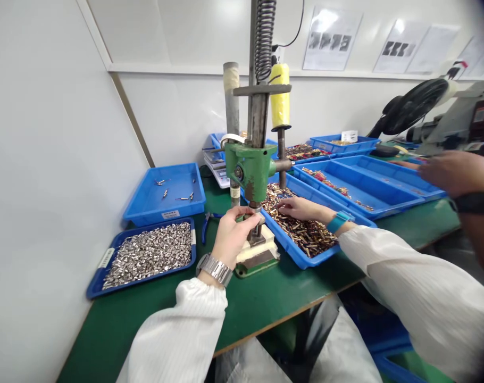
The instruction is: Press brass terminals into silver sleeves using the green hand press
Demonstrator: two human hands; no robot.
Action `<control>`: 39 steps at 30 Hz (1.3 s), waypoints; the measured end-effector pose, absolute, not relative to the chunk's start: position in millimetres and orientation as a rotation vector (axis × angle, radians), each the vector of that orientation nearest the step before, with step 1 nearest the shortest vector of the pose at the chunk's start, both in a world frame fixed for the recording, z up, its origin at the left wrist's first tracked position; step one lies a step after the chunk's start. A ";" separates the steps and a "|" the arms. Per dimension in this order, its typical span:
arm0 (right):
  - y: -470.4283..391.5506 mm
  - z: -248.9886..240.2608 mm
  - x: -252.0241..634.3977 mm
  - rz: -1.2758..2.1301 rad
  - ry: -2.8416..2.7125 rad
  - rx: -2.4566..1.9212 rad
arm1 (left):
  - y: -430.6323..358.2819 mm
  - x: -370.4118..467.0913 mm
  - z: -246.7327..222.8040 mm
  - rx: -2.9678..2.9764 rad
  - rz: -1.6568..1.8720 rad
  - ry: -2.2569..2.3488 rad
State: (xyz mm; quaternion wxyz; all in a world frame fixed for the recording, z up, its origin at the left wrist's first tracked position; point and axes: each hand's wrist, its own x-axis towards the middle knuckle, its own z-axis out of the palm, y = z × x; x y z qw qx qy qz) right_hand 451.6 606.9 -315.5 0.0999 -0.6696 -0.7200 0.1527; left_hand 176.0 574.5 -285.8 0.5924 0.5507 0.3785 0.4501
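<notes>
My left hand (233, 234), with a metal watch at its wrist, is at the tool end of the green hand press (252, 170). Its thumb and fingers are pinched just under the press head; whatever lies between them is too small to make out. My right hand (300, 208) reaches into the blue tray (301, 259) of copper-coloured metal pieces (309, 232), right of the press. Its fingers are bent down at the pieces, and their tips are partly hidden. Below the press head is a pale block (268, 242) on a green base.
Silvery parts fill a dark blue tray (91, 290) at the left, behind it a blue tray (164, 213) with a few pieces. Blue pliers (204, 230) lie beside them. More trays (369, 210) stand right. Another person's hand (451, 170) is at the far right.
</notes>
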 end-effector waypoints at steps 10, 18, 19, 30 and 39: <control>614.9 -322.7 457.5 0.423 -2.149 -1.993 | 573.5 180.6 -287.5 1.203 1.077 0.866; 617.2 -324.4 458.0 0.405 -2.166 -1.996 | 568.3 184.4 -283.7 1.134 1.098 0.874; 617.0 -324.1 457.6 0.402 -2.168 -1.998 | 568.3 185.0 -283.9 1.130 1.103 0.874; 619.5 -328.5 460.9 0.393 -2.173 -1.987 | 572.1 177.9 -292.2 1.244 1.161 0.870; 616.5 -324.1 455.9 0.374 -2.175 -1.985 | 570.6 189.3 -292.0 1.169 1.179 0.932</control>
